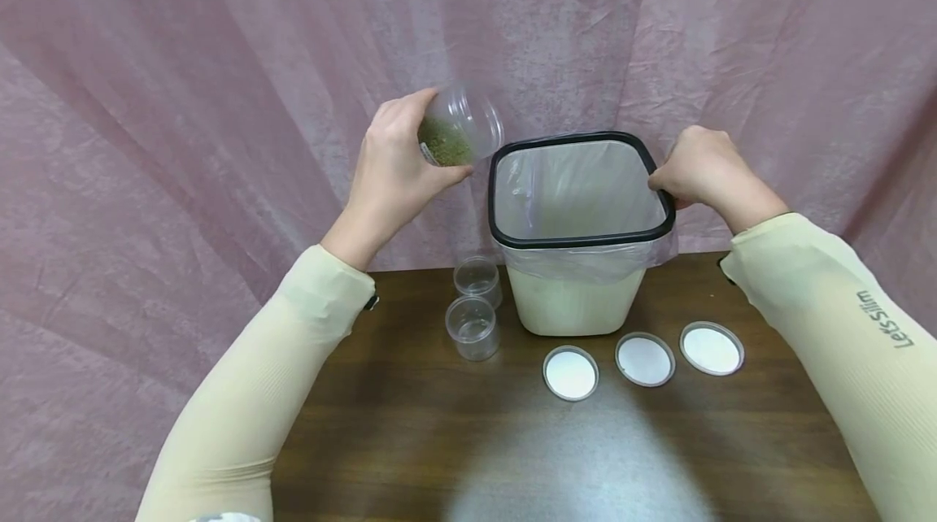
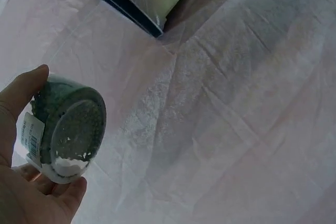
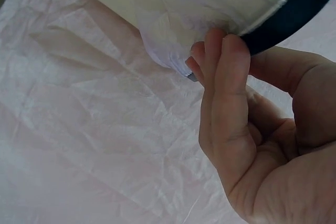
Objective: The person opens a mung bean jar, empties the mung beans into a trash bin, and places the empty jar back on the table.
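Note:
My left hand (image 1: pixel 398 168) grips a clear plastic cup (image 1: pixel 448 132) tilted on its side, its mouth toward the bin. Green granules (image 1: pixel 442 141) lie inside the cup, and the left wrist view shows a barcode label (image 2: pixel 32 139) on its wall. To the right, a cream trash bin (image 1: pixel 574 290) stands with a black rim (image 1: pixel 586 242) and a thin clear bag (image 1: pixel 607 260) folded over its edge. My right hand (image 1: pixel 706 172) pinches the rim's right side, thumb on one face and fingers (image 3: pixel 226 93) on the outside against the bag.
Two clear cups (image 1: pixel 472 328) stand on the brown wooden table (image 1: pixel 395 424), left of the bin. Three round lids (image 1: pixel 571 374) with white centres lie in front of the bin. A pink curtain (image 1: pixel 293 34) hangs behind the table.

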`<move>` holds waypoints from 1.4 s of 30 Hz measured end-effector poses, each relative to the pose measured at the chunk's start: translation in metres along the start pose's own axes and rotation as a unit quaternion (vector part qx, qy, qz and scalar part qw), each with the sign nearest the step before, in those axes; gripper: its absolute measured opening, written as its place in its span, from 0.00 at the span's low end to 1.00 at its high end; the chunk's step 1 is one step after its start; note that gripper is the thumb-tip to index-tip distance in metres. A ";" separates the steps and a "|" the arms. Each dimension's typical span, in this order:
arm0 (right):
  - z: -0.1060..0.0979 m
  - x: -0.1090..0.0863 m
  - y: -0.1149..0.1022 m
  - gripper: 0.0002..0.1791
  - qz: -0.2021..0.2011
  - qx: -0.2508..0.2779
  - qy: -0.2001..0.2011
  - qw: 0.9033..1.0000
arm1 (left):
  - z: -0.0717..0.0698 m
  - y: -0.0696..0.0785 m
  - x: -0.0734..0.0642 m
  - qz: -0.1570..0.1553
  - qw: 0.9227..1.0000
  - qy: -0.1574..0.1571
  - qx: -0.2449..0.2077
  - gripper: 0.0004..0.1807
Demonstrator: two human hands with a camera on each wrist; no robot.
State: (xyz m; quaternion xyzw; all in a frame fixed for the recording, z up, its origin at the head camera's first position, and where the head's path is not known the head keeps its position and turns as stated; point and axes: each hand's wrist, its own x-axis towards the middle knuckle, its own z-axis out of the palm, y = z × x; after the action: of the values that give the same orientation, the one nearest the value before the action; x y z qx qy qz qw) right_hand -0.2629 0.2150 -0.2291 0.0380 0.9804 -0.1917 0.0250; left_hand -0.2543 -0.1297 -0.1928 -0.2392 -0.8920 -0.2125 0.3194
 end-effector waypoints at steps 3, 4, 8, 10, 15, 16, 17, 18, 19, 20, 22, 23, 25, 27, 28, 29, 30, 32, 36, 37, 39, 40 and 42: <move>0.000 0.000 -0.001 0.13 0.001 -0.002 0.000 1.000 | 0.003 0.003 0.003 0.019 1.000 -0.005 0.014 0.44; 0.000 0.000 -0.001 0.13 0.001 -0.004 -0.001 1.000 | 0.005 0.005 0.004 0.028 0.999 -0.007 0.020 0.44; 0.000 0.000 -0.002 0.11 -0.001 -0.018 0.004 1.000 | 0.010 0.009 0.008 0.062 0.997 -0.010 0.037 0.43; 0.001 0.000 -0.003 0.11 -0.001 -0.022 0.007 1.000 | 0.012 0.010 0.009 0.068 0.997 -0.012 0.039 0.43; 0.002 0.000 -0.002 0.11 0.000 -0.021 0.012 1.000 | 0.017 0.009 0.013 0.069 0.997 -0.016 0.037 0.45; 0.002 0.000 -0.002 0.11 0.001 -0.021 0.011 1.000 | 0.018 0.009 0.014 0.072 0.997 -0.015 0.037 0.45; 0.002 0.000 -0.002 0.11 0.000 -0.021 0.012 1.000 | 0.019 0.008 0.015 0.076 0.996 -0.014 0.038 0.45; 0.002 0.000 -0.002 0.11 0.001 -0.019 0.011 1.000 | 0.020 0.008 0.016 0.081 0.996 -0.013 0.038 0.45; 0.002 0.000 -0.002 0.11 0.000 -0.019 0.012 1.000 | 0.020 0.008 0.017 0.086 0.996 -0.010 0.038 0.45; 0.002 0.000 -0.002 0.11 0.001 -0.019 0.011 1.000 | 0.021 0.008 0.017 0.090 0.995 -0.008 0.039 0.44; 0.002 0.000 -0.002 0.11 0.001 -0.017 0.009 1.000 | 0.021 0.008 0.019 0.096 0.995 -0.005 0.039 0.44; 0.002 0.000 -0.002 0.11 0.002 -0.016 0.009 1.000 | 0.021 0.008 0.019 0.098 0.994 -0.004 0.038 0.43; 0.001 0.000 -0.002 0.11 0.005 -0.016 0.008 1.000 | 0.022 0.010 0.020 0.103 0.994 -0.002 0.037 0.42; 0.001 0.000 -0.002 0.12 0.007 -0.017 0.008 1.000 | 0.023 0.011 0.021 0.109 0.993 -0.001 0.036 0.41; 0.001 0.000 -0.002 0.12 0.006 -0.019 0.010 1.000 | 0.024 0.012 0.022 0.113 0.993 0.001 0.037 0.41; 0.001 0.000 -0.002 0.12 0.006 -0.020 0.011 1.000 | 0.024 0.013 0.022 0.117 0.992 0.003 0.039 0.40; 0.001 0.000 -0.002 0.12 0.006 -0.021 0.012 1.000 | 0.025 0.013 0.022 0.121 0.992 0.005 0.040 0.40; 0.001 0.000 -0.002 0.12 0.005 -0.023 0.014 1.000 | 0.026 0.013 0.022 0.127 0.991 0.009 0.041 0.39; 0.002 0.000 -0.002 0.12 0.002 -0.023 0.020 1.000 | 0.027 0.014 0.022 0.134 0.990 0.018 0.040 0.38; 0.002 0.000 -0.002 0.12 0.002 -0.023 0.020 1.000 | 0.028 0.014 0.022 0.136 0.990 0.020 0.041 0.38; 0.002 0.001 -0.002 0.12 0.002 -0.023 0.022 0.999 | 0.028 0.014 0.022 0.139 0.989 0.021 0.042 0.37; 0.002 0.001 -0.002 0.12 0.002 -0.024 0.023 0.999 | 0.028 0.014 0.022 0.140 0.989 0.021 0.044 0.37; 0.003 0.001 -0.002 0.13 0.003 -0.026 0.023 0.999 | 0.028 0.014 0.022 0.143 0.988 0.021 0.048 0.36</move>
State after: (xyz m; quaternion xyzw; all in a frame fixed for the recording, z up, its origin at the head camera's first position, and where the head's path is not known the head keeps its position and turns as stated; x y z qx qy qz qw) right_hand -0.2638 0.2119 -0.2309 0.0444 0.9852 -0.1655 0.0044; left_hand -0.2748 -0.0965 -0.1946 -0.3439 -0.8511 -0.1267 0.3759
